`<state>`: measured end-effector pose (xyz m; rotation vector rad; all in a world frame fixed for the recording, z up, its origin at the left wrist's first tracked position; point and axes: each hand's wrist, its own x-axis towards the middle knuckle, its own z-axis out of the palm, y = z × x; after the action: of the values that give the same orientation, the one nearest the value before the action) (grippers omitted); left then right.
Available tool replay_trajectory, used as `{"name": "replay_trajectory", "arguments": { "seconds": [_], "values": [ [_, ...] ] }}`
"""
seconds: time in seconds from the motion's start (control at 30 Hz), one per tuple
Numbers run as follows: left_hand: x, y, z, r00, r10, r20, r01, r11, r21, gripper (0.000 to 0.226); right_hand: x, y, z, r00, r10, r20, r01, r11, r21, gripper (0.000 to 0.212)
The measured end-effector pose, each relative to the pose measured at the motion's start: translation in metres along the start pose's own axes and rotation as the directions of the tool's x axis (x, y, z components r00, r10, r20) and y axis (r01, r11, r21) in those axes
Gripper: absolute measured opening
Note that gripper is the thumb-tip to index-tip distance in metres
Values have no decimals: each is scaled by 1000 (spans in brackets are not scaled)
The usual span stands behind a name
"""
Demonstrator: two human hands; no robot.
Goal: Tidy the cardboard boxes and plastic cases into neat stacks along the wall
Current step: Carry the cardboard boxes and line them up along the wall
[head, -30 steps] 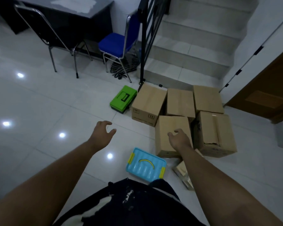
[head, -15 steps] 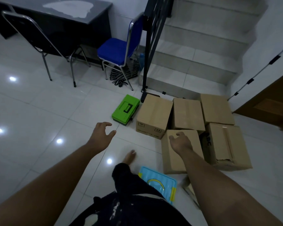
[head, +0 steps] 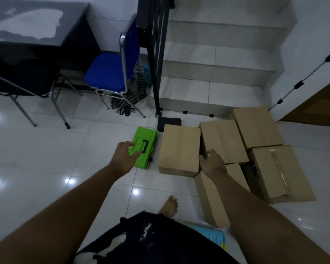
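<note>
At the stair foot, cardboard boxes are clustered beside a green case; the left hand is held above the case, the right hand above the boxes, fingers apart.

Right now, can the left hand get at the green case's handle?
Probably yes. The left hand hangs open by the green case, beside its black handle, and nothing lies between them; the nearest cardboard box stands to the case's right.

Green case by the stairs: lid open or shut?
Shut: the green case lies flat on the floor, lid flush, black handle on top.
</note>
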<state>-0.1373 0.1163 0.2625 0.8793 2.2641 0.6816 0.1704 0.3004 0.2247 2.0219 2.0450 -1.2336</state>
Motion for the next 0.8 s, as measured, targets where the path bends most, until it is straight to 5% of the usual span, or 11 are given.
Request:
{"name": "replay_trajectory", "arguments": {
  "seconds": [0.2,0.8],
  "values": [
    [61,29,15,996,24,87,-23,1000,-13,48,31,-25,-11,995,31,-99,-22,996,90,45],
    [285,10,94,908,-47,417,-13,990,140,61,163,-54,27,970,224,-91,-210,967,147,53]
  ]
}}
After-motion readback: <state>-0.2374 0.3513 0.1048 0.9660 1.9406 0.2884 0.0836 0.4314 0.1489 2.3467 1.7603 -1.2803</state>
